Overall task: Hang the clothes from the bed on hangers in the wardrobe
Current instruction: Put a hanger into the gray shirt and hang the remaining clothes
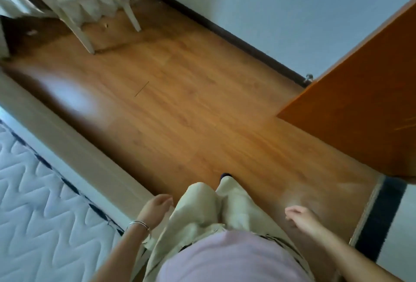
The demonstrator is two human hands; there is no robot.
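The view is tilted and blurred, looking down at a wooden floor. A bed [40,203] with a bare white quilted mattress and a pale frame fills the lower left; no clothes show on the visible part. An orange wooden door panel [360,110] stands open at the right; I cannot tell whether it belongs to the wardrobe. My left hand [155,208], a bangle on its wrist, hangs beside my beige trousers with loosely curled fingers and nothing in it. My right hand [301,217] is held out over the floor, fingers apart, holding nothing. No hangers are in view.
A white chair [90,0] with a frilled pale cover stands at the top left on the wooden floor [180,101]. A dark skirting board runs along the pale wall [270,0]. A dark threshold strip [380,216] lies at the lower right.
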